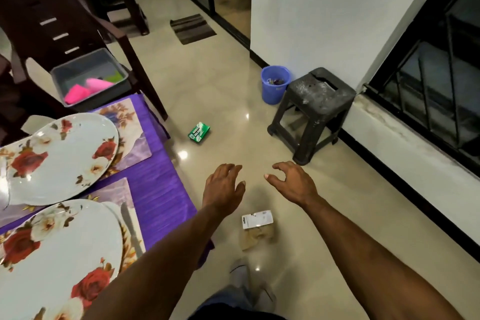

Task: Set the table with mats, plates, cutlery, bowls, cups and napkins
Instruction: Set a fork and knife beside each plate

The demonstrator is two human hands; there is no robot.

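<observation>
From the head view, I had both arms stretched out over the floor, away from the table (161, 197). My left hand (224, 186) hung with fingers loosely spread and holding nothing; my right hand (291, 180) was likewise empty, fingers half curled and apart.

The task's things lay at the left: two rose-patterned plates (59, 156) on printed mats (135, 148), a knife (131, 226) beside the near plate, and a grey tub (88, 80) on a chair at the far left holding pink and green pieces.

I judged the risk to be underfoot. A green packet (199, 132) and a carded packet (257, 226) lay on the glossy tile floor (220, 86), which looked slick, so a step could slip or crush them. The far plate overlapped its mat's edge near the table's right side; a passing arm could knock it.

The plates looked glazed and hard, the purple cloth finely ribbed, and the black stool (314, 112) scuffed plastic.
</observation>
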